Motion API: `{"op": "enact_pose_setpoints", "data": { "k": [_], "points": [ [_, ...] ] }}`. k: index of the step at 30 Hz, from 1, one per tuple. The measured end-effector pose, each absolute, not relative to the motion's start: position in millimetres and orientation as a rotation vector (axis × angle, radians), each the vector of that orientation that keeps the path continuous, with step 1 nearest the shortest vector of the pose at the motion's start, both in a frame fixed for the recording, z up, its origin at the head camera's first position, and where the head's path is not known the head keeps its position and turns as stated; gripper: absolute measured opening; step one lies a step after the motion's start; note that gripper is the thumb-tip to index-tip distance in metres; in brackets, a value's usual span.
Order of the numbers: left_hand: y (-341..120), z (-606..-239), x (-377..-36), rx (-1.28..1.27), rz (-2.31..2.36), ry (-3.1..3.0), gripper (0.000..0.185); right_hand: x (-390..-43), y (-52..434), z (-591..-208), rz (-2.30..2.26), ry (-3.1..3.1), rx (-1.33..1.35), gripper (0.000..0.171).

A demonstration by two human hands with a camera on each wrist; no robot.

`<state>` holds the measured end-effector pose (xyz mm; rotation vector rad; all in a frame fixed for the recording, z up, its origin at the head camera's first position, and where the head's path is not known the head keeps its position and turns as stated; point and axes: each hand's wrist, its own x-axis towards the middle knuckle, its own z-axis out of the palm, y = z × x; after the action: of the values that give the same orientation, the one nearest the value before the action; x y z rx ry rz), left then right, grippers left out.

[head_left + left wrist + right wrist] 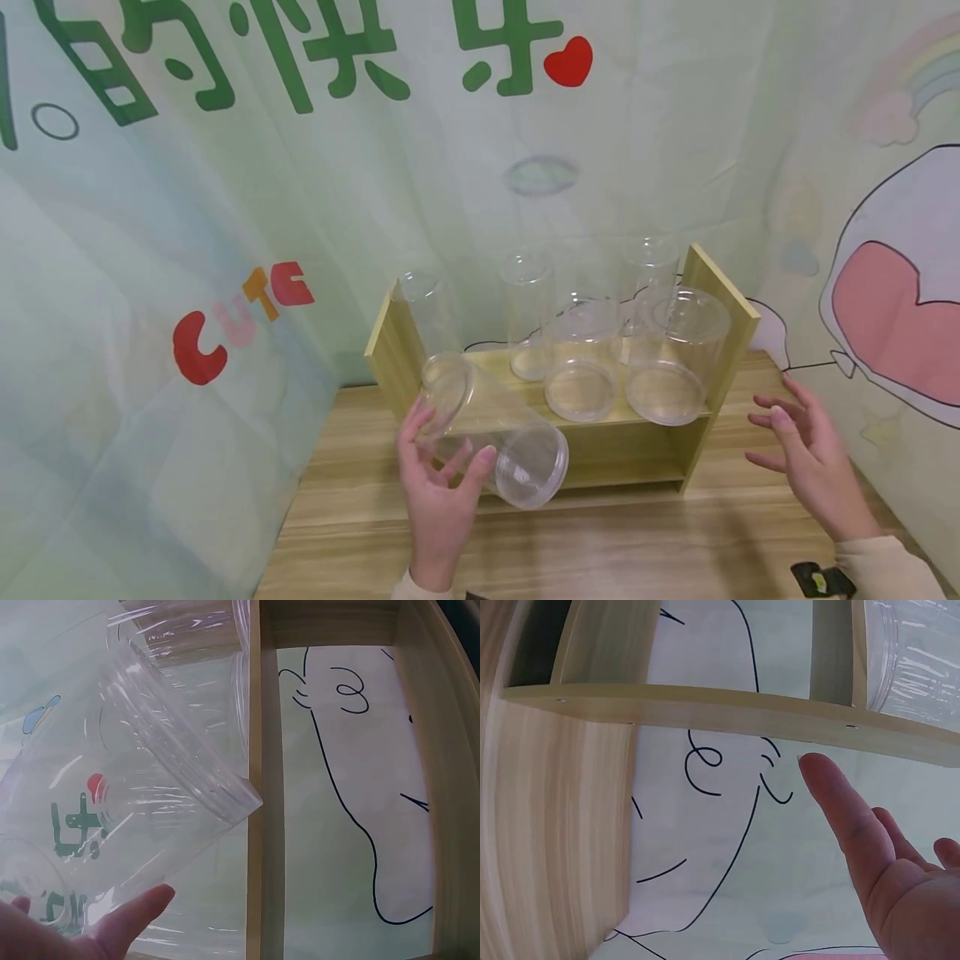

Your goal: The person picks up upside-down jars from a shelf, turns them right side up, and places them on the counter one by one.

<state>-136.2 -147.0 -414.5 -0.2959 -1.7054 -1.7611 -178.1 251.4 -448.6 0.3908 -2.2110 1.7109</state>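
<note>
Head cam: tilted jar (498, 421) in L grip (438, 498)

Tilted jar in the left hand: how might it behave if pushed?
The jar looks clear and thin-walled, so it is probably light for its size. Its smooth, shiny surface may slip in the left hand. Being cylindrical, it could roll if laid on the table.

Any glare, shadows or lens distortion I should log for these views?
Head: upright clear plastic cylinders blend into the pale-green printed backdrop; left wrist: white glare streaks cross the tilted clear plastic jar; right wrist: the edge of the light-wood shelf bows, probably lens distortion.
</note>
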Motion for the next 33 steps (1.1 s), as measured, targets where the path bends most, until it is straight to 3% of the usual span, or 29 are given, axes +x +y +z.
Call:
{"op": "enact_pose_setpoints", "data": {
  "k": [8, 15, 22, 33],
  "points": [
    [-147, -420, -135, -0.295, -1.790, -1.665, 0.070, -171, 253, -461, 1.874, -2.196, 0.315, 0.048],
    [-144, -425, -132, -0.269, -1.853, -1.617, 0.068, -165, 249, -464, 1.941, -2.283, 0.304, 0.030],
    [-138, -430, -129, -0.166, -1.987, -1.568, 0.064, -164, 241, -467, 2.014, -2.560, 0.244, 0.049],
    [-130, -436, -122, -0.038, -2.151, -1.540, 0.058, -158, 231, -473, 2.026, -2.577, 0.271, 0.047]
  ]
}}
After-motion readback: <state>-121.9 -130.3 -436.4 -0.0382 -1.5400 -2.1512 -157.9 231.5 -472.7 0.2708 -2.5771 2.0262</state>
